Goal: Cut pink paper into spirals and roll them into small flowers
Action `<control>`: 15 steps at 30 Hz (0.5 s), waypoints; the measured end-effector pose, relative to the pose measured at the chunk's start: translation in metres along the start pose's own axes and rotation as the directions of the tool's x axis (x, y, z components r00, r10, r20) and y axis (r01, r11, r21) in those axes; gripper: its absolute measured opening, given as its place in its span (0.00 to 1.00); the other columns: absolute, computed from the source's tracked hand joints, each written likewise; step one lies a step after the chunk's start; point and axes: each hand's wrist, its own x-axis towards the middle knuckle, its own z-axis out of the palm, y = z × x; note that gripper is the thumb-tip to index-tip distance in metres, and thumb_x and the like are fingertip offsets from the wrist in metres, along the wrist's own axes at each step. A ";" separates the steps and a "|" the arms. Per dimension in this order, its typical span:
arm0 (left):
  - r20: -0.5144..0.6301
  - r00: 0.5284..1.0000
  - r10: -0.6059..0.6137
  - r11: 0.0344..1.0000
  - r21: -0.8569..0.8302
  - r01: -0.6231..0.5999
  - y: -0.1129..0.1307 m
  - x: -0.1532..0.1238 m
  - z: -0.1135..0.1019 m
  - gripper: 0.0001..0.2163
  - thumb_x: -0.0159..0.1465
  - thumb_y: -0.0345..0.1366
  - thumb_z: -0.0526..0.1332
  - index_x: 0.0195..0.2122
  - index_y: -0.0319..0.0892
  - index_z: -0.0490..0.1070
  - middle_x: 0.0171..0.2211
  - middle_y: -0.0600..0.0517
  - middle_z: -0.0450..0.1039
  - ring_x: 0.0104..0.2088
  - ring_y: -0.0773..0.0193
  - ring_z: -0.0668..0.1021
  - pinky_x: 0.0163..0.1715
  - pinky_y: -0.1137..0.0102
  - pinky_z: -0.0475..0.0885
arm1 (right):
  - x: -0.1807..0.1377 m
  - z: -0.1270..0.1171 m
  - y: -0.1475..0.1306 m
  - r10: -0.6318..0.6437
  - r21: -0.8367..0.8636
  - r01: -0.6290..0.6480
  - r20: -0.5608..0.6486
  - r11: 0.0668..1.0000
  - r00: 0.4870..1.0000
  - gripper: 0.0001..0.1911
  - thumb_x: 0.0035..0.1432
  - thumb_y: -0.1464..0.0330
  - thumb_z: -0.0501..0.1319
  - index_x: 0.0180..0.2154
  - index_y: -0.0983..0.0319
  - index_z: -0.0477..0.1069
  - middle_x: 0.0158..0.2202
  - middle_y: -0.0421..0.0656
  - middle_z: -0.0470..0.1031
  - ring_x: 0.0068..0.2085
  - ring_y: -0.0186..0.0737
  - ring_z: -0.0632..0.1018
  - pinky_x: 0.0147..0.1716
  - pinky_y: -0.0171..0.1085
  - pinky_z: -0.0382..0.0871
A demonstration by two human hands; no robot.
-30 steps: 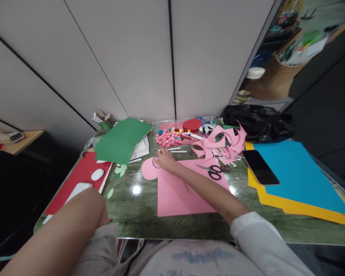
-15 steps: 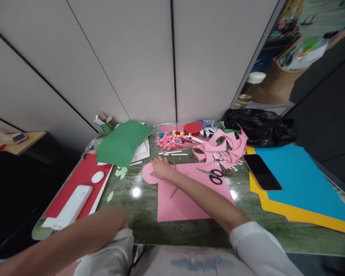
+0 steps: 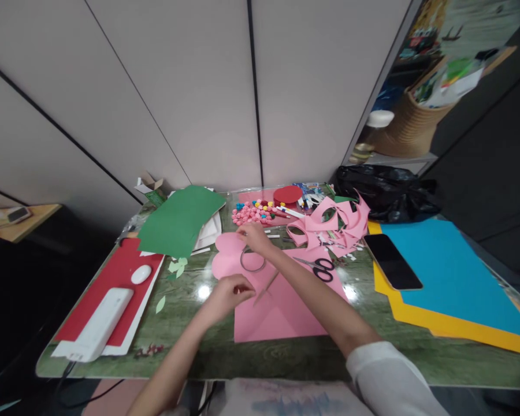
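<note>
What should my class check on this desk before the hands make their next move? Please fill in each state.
1. Scissors set aside from the pink sheet: not ok, they lie on it.
2. Ring in plain view: ok, between the two hands.
3. Left hand apart from the thin brown stick: cannot tell; the fingertips are close to its lower end.
4. Right hand gripping the upper pink round: cannot tell; the fingertips are at its edge.
5. Phone apart from the pink sheet: ok.
</note>
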 end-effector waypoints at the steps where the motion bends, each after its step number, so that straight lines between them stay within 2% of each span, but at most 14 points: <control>1: -0.019 1.000 -0.017 0.998 0.060 0.018 0.000 -0.001 0.015 0.08 0.59 0.39 0.58 0.33 0.39 0.73 0.31 0.49 0.73 0.30 0.65 0.73 0.33 0.70 0.68 | -0.002 -0.009 0.004 0.004 0.046 -0.002 -0.050 0.999 0.999 0.13 0.60 0.65 0.56 0.45 0.65 0.67 0.45 0.45 0.71 0.42 0.39 0.74 0.41 0.44 0.71; 4: -0.048 0.998 -0.050 0.971 0.230 0.060 -0.002 -0.001 0.050 0.12 0.57 0.38 0.61 0.40 0.40 0.70 0.38 0.46 0.71 0.38 0.58 0.73 0.37 0.67 0.67 | -0.015 -0.041 0.020 0.073 0.175 -0.033 -0.225 0.984 0.972 0.11 0.61 0.64 0.54 0.38 0.65 0.69 0.38 0.44 0.73 0.40 0.38 0.74 0.41 0.41 0.69; 7: -0.040 0.997 -0.060 0.930 0.362 0.071 -0.005 0.008 0.067 0.12 0.59 0.34 0.56 0.44 0.40 0.68 0.42 0.44 0.70 0.42 0.56 0.73 0.40 0.65 0.67 | -0.042 -0.075 0.039 0.195 0.282 -0.091 -0.367 0.955 0.909 0.15 0.60 0.60 0.52 0.33 0.64 0.69 0.31 0.41 0.72 0.34 0.37 0.72 0.36 0.36 0.68; 11: -0.006 1.000 -0.026 0.885 0.464 0.026 -0.011 0.027 0.059 0.11 0.62 0.28 0.50 0.44 0.39 0.67 0.39 0.44 0.71 0.39 0.58 0.75 0.38 0.67 0.68 | -0.094 -0.109 0.064 0.341 0.375 -0.169 -0.461 0.912 0.819 0.15 0.54 0.57 0.58 0.24 0.62 0.65 0.22 0.36 0.63 0.25 0.32 0.65 0.26 0.32 0.60; 15: 0.008 0.997 0.080 0.842 0.535 -0.072 -0.017 0.057 0.029 0.12 0.62 0.28 0.50 0.44 0.38 0.67 0.39 0.44 0.72 0.41 0.59 0.74 0.42 0.66 0.67 | -0.144 -0.120 0.085 0.456 0.441 -0.242 -0.485 0.864 0.746 0.17 0.52 0.57 0.60 0.21 0.60 0.59 0.19 0.34 0.56 0.22 0.31 0.60 0.22 0.32 0.55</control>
